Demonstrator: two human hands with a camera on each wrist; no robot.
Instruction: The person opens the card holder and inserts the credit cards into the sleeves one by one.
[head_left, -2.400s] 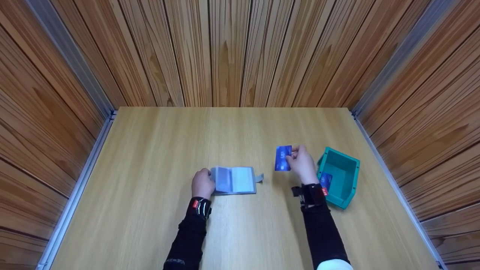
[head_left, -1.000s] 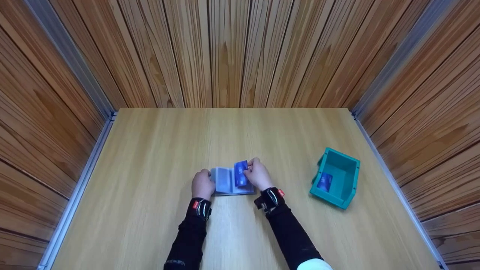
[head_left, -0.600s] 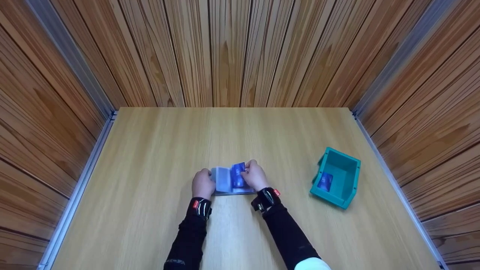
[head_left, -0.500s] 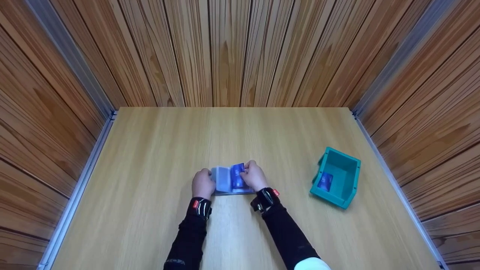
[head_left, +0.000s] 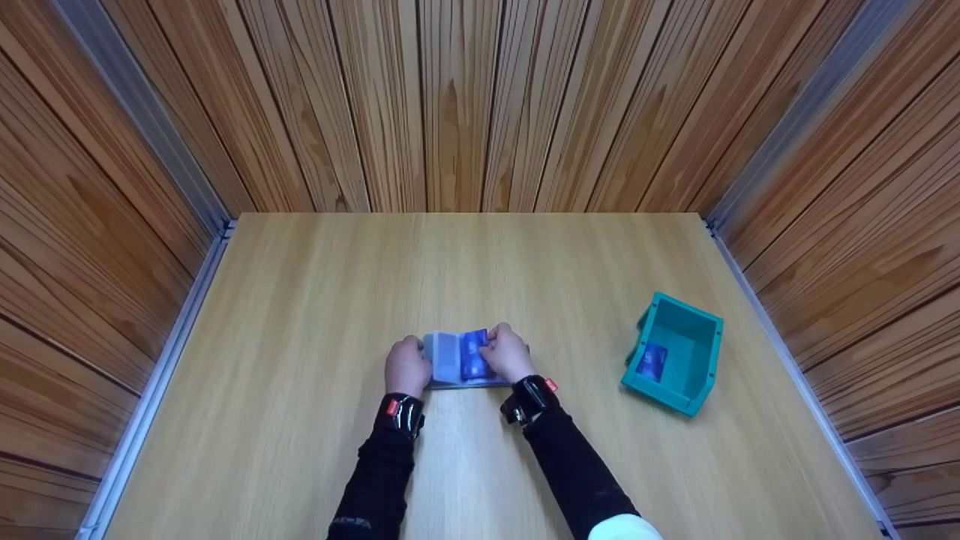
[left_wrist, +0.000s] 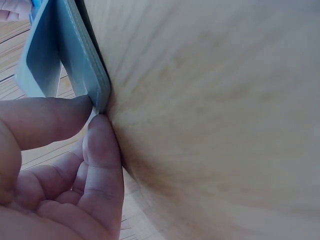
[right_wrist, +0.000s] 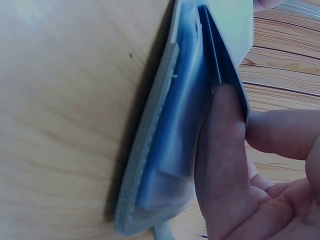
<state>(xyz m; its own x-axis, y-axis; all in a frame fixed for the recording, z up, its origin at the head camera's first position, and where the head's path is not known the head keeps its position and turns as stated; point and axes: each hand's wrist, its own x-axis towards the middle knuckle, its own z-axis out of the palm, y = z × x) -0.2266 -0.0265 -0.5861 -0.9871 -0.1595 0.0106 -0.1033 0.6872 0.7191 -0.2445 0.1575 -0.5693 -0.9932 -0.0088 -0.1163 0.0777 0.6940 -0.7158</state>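
Note:
A card holder (head_left: 448, 360) with clear plastic sleeves lies opened out on the table. My left hand (head_left: 407, 367) pinches its left cover edge between thumb and forefinger, plain in the left wrist view, where the grey-blue cover (left_wrist: 82, 55) stands tilted. With thumb and forefinger my right hand (head_left: 508, 354) pinches a blue card (head_left: 472, 355) by its right edge. The card lies over the holder's right half, its top end sticking out slightly. In the right wrist view the card (right_wrist: 235, 80) shows dark side on, above the stacked sleeves (right_wrist: 175, 135), with my forefinger under it.
To the right stands a teal plastic bin (head_left: 686, 356) with another blue card (head_left: 652, 362) inside, against its left wall. Wooden plank walls (head_left: 465, 105) close off the back and sides of the wooden table (head_left: 315, 285).
My right hand has brought the blue card left from near the bin to the card holder, then shifted it slightly further left and down. The left hand has stayed on the cover edge.

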